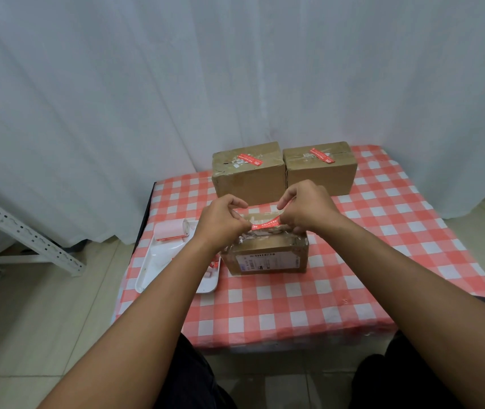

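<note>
Thing in hand: red strip, a printed sticker, stretched between both hands.
Where it sits: right over the top face of the near box, toward the box's far edge. Whether it already touches the cardboard cannot be told.
Long axis: runs left to right, roughly parallel to the box's long side and across its taped top.
Key relation: the box top lies directly below the strip, so the move ahead looks like a short drop straight down, not a reach.
Left hand: fingers curled, thumb and forefinger pinching the strip's left end; wrist over the box's left corner.
Right hand: fingers curled, pinching the right end, which bends up a little toward the thumb; knuckles over the box's right rear corner.
Nearer hand: neither; each holds one end, about level.
Near box: shipping label faces the person; top shows crinkled clear tape and torn white remnants.
Judgement: the strip looks taut enough to lay flat; uneven lowering could wrinkle it over the rough tape.
Behind: two far boxes side by side, each with a red strip on top.
Left of box: white tray with a label roll and paper scraps.
Surface: checked cloth.
</note>
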